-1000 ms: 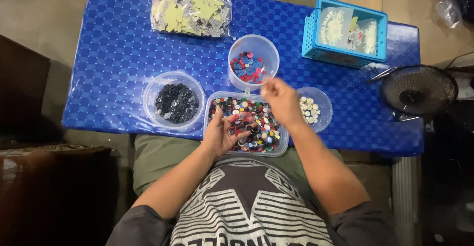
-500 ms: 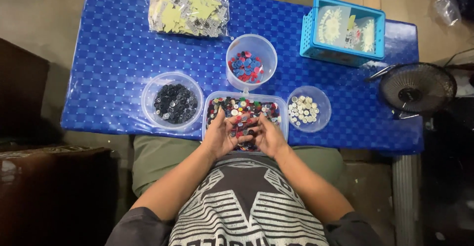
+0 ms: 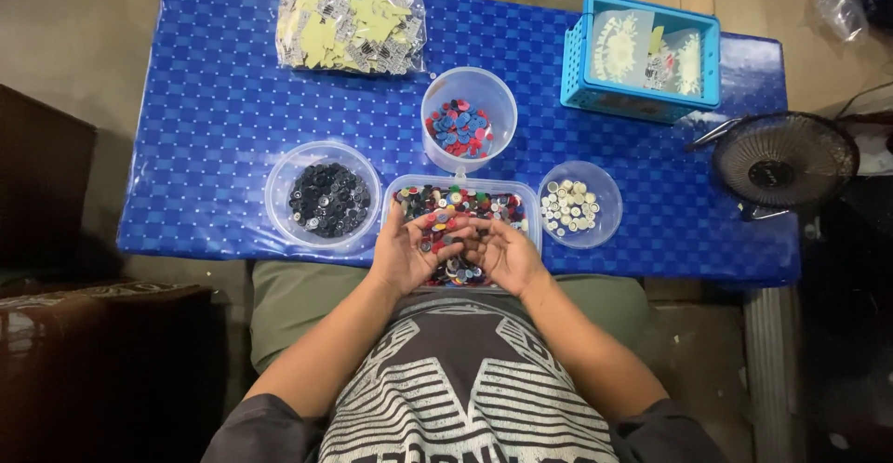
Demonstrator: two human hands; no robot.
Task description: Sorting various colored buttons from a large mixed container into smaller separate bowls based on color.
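blue checked tablecloth (image 3: 214, 100) covers the table. far left lies a clear bag (image 3: 351, 21) of yellow cards, far right a blue basket (image 3: 640, 59). both hands, left hand (image 3: 406, 251) and right hand (image 3: 502, 251), rest half-curled, palms up, over the tray (image 3: 460, 205) of mixed buttons at the near edge; any grip is hidden, and so is the tray's near side.

The table (image 3: 223, 110) is covered with a blue checked plastic cloth. On it lie a clear bag of yellow pieces (image 3: 351, 15), a blue basket (image 3: 640, 100), a clear cup of red and blue buttons (image 3: 468, 128), a round tub of black buttons (image 3: 323, 198), a rectangular tray of mixed buttons (image 3: 462, 205) and a small tub of white buttons (image 3: 579, 204). A small black fan (image 3: 783, 161) sits at the right edge.
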